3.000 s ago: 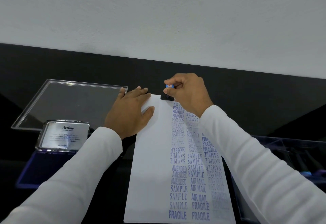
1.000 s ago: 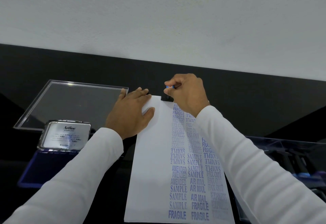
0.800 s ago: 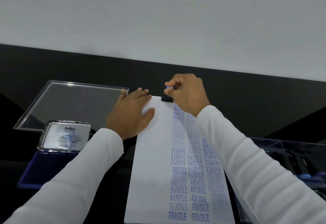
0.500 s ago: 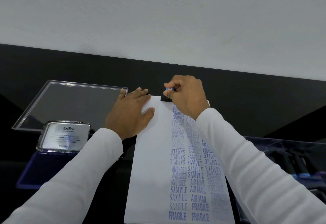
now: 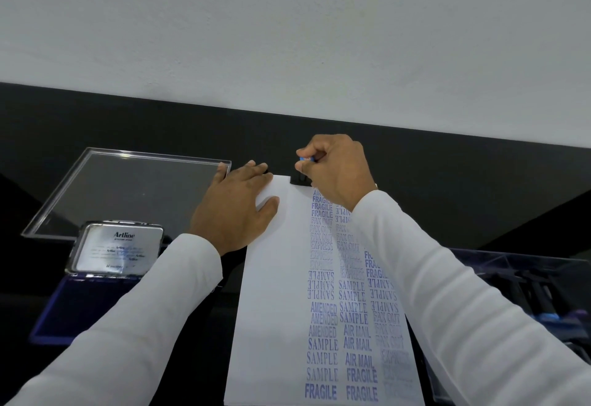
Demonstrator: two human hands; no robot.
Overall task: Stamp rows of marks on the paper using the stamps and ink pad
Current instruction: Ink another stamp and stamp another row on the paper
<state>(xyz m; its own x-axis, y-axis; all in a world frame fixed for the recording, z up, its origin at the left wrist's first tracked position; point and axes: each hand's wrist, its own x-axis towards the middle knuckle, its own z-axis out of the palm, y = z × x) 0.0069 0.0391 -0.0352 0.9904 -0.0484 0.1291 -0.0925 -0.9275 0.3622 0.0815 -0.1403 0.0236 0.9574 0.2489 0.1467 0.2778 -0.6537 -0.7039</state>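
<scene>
A long white paper (image 5: 275, 309) lies on the dark table, its right part filled with columns of blue stamped words. My right hand (image 5: 339, 172) grips a black stamp (image 5: 299, 179) with a blue-tipped handle, its base pressed on the paper's far edge at the top of a column. My left hand (image 5: 235, 210) rests flat on the paper's far left corner, fingers spread. An open ink pad (image 5: 68, 306) with a blue pad and a raised silver lid (image 5: 116, 248) sits at the left.
A clear acrylic lid or tray (image 5: 128, 191) lies behind the ink pad at the far left. A clear box (image 5: 527, 290) with more stamps stands at the right, partly behind my right sleeve. A white wall rises beyond the table's far edge.
Almost nothing: my right hand stays on the stamp at the paper's far edge with only a slight shift of the fingers. My left hand has not moved.
</scene>
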